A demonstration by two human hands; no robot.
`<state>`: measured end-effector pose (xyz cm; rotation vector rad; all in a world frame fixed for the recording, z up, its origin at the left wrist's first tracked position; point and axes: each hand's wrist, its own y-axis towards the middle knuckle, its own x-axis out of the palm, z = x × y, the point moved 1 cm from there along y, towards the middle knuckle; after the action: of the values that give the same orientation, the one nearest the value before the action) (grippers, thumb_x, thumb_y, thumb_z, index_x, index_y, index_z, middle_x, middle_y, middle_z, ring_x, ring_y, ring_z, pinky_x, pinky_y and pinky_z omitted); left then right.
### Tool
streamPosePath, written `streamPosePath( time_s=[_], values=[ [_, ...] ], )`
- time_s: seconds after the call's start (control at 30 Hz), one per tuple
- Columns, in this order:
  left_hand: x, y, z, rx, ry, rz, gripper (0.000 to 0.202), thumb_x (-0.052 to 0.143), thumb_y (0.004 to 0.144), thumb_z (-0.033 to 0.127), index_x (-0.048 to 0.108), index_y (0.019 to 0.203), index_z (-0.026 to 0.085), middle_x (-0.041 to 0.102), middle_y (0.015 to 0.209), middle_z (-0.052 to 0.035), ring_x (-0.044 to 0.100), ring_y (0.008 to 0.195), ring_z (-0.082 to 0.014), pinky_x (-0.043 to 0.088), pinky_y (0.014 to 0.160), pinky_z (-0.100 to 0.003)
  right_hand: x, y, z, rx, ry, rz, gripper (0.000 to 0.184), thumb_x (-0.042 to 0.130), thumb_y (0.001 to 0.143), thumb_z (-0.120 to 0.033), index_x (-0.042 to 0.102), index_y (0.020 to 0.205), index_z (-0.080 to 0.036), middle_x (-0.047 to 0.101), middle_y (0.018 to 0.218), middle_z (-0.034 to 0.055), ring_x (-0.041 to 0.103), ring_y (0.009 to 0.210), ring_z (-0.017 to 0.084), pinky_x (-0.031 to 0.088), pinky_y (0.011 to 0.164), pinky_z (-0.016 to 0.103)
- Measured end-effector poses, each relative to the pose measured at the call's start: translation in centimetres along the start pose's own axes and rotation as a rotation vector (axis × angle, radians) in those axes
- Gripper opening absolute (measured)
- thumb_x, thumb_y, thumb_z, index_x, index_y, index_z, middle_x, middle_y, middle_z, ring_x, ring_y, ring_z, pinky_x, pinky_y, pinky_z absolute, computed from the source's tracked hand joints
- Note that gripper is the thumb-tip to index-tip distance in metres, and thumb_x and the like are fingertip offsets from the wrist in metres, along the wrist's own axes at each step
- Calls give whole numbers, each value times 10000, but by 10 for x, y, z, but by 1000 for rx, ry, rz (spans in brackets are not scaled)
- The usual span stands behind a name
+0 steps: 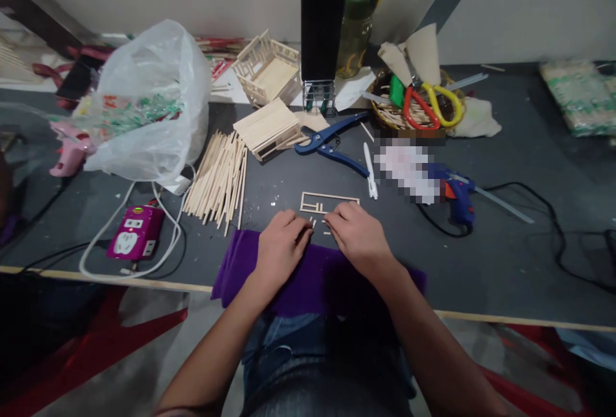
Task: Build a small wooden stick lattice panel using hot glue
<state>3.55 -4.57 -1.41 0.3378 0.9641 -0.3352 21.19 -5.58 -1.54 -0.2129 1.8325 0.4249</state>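
My left hand (pixel 280 245) and my right hand (pixel 356 234) rest close together on a purple cloth (pixel 308 279) at the near edge of the dark table (pixel 505 256). Both have their fingers curled and pinched around small short wooden stick pieces (pixel 318 221) lying between them. Just beyond the fingertips lies a small flat frame of thin wooden sticks (pixel 328 202). Which piece each hand grips is too small to make out.
A loose pile of wooden sticks (pixel 219 176) lies to the left, beside a plastic bag (pixel 149 106) and a purple power strip (pixel 135 232). Blue cutters (pixel 327 144), a blue glue gun (pixel 457 197), a basket with scissors (pixel 423 109), stick models (pixel 267 70) and a standing phone (pixel 323 19) sit beyond.
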Motion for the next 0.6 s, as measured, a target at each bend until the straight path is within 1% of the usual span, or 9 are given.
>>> streamPosePath(
  time_s=[0.13,0.23,0.33,0.47,0.6],
  values=[
    [2,-2,0,18,12,14,121,560,931,201,664,872,191,617,832,-36,567,831,-185,446,720,-286,-4,-2,1,-4,1,26,193,512,958,-182,657,831,-187,602,804,61,491,797,199,351,646,308],
    [2,-4,-1,33,-11,50,143,543,943,206,668,877,186,615,814,-35,565,815,-179,441,720,-282,-10,-7,5,67,101,96,184,511,965,-199,673,880,-190,621,819,50,531,821,187,377,684,292],
    [1,-5,-1,28,-71,110,147,538,947,209,667,882,184,615,798,-31,568,808,-171,441,723,-278,-14,-14,5,139,157,130,168,529,958,-204,678,881,-203,633,819,34,553,820,176,383,678,283],
    [0,-5,-2,0,-152,174,143,540,946,210,664,877,192,613,779,-19,572,790,-156,441,713,-266,-12,-18,-2,154,153,109,179,540,951,-198,677,837,-213,637,811,27,556,810,169,381,683,286],
    [0,-5,-2,-11,-180,174,142,545,943,210,667,872,191,609,774,-17,573,785,-153,445,712,-263,-6,-17,-11,105,95,55,181,545,940,-178,664,808,-207,620,787,33,532,788,177,358,659,295]
  ],
)
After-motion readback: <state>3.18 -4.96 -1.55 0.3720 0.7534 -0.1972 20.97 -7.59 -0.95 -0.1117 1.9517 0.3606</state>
